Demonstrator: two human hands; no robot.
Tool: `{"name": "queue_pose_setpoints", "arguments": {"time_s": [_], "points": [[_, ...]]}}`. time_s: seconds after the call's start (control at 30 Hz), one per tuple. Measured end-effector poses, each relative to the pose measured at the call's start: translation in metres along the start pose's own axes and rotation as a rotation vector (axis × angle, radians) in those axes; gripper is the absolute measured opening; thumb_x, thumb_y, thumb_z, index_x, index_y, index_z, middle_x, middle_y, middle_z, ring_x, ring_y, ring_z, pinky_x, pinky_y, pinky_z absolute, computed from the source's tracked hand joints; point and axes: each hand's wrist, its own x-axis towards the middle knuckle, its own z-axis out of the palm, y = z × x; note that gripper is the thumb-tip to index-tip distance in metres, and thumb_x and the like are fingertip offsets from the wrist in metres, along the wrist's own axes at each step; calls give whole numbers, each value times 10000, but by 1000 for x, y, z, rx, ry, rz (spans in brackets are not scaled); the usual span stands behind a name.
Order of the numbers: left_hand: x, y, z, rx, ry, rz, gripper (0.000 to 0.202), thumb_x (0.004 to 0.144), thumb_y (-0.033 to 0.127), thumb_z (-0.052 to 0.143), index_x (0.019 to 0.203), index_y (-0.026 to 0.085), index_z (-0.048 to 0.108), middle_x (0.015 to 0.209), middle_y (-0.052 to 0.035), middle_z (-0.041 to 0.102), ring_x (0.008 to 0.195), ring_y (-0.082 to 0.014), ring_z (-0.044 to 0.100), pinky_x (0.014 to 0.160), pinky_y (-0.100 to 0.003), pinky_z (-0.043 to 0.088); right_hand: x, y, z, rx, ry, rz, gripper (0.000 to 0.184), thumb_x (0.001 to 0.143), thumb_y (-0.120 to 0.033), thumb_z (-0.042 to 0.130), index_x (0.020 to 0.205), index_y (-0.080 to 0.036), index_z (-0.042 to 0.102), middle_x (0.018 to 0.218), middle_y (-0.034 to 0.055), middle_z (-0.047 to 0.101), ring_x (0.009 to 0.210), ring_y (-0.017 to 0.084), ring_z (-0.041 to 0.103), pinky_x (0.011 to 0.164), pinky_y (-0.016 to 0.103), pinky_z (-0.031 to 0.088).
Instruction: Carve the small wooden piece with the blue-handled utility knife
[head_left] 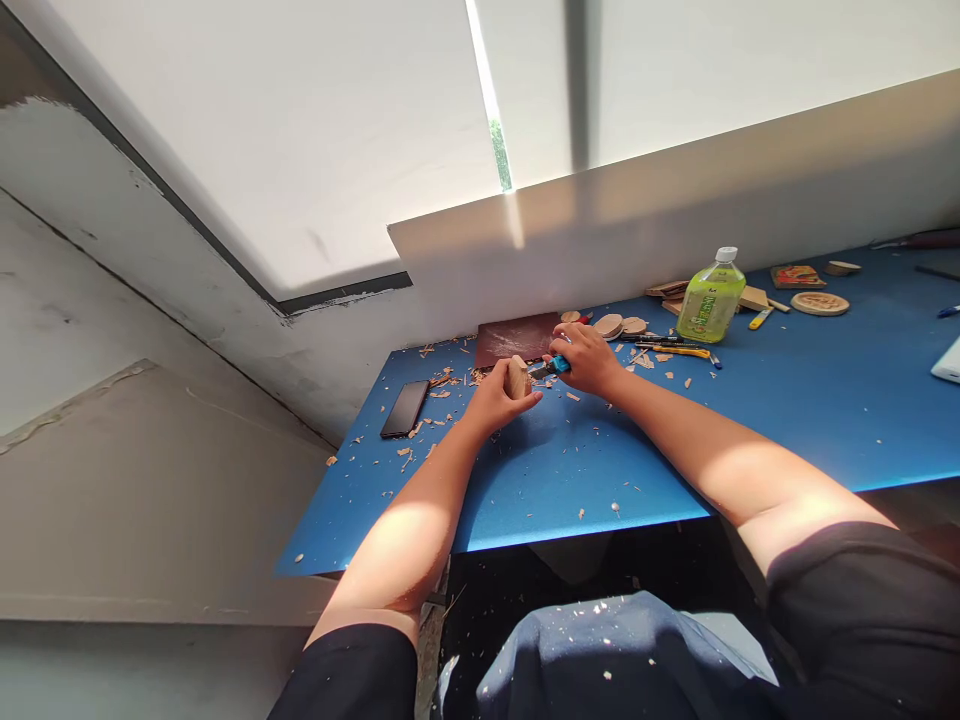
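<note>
My left hand (495,400) grips a pale piece of wood (518,378), rounded at the top, and holds it upright over the blue table (637,460). In my right hand (589,358) is a utility knife (559,365) with a blue-green handle. Its blade points left at the wood's near edge; whether it touches cannot be made out. Behind the hands lies a dark red-brown sheet (510,340) with pale scratches. Wood shavings (442,380) are scattered around my hands and along the left side of the table.
A black phone (406,408) lies left of my hands. Right of them are round wood slices (608,326), pens and a yellow cutter (686,349), and a bottle of yellow-green liquid (711,300). Farther right lies a carved wooden disc (820,303). A wall and a covered window stand behind.
</note>
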Motion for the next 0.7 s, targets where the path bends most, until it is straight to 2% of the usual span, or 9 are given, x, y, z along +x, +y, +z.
{"name": "queue_pose_setpoints", "arguments": {"time_s": [0.07,0.13,0.23,0.3,0.4,0.5,0.57,0.7], "points": [[3,-3,4,-150,-15,-59,680,735,623,932,1151,228,566,1008,1,660,873,-173,612,766,-290,489,0,1,1,3,-1,6,391,1067,-403,549,1279,-158,767,1521,199,601,1318,344,525,1169,454,345],[5,-6,7,-396,-60,-170,720,715,629,946,1148,224,537,988,2,638,834,-162,622,742,-303,541,0,1,1,3,-22,-1,386,1059,-401,560,1275,-154,764,1473,196,643,1285,340,543,1145,445,355],[6,-8,11,-688,-135,-294,790,688,589,984,1206,227,511,985,5,623,815,-160,645,727,-348,613,3,0,1,-1,-75,-9,376,1073,-394,531,1212,-148,777,1280,187,740,1211,336,585,1094,429,368],[5,-7,12,-728,-173,-301,835,640,512,1033,1227,229,512,987,8,627,838,-162,656,755,-367,636,4,-2,0,-2,-112,32,420,1109,-420,467,1159,-154,788,1153,181,774,1142,327,622,1061,417,373],[2,-2,12,-712,-207,-273,859,592,447,1064,1218,232,516,956,25,621,850,-163,656,783,-372,640,4,-7,-1,22,-168,106,435,1122,-444,433,1126,-184,781,1094,153,803,1030,296,673,950,382,394],[0,3,12,-705,-235,-227,842,596,460,1058,1203,233,519,914,38,599,837,-163,645,777,-367,637,1,-12,-3,56,-192,112,311,1061,-398,523,1103,-209,766,1116,122,820,1016,278,704,842,350,390],[-1,7,10,-697,-267,-197,816,630,472,1041,1218,233,528,899,39,588,825,-161,639,772,-363,637,-1,-14,-3,64,-199,87,257,1007,-370,582,1099,-216,766,1131,112,825,1043,281,718,827,341,391],[-3,11,8,-686,-338,-141,775,680,452,1018,1254,232,547,963,12,610,835,-159,648,770,-352,634,-3,-17,-2,42,-260,82,295,964,-383,630,1172,-229,772,1154,106,836,1043,289,742,800,336,399]]}}
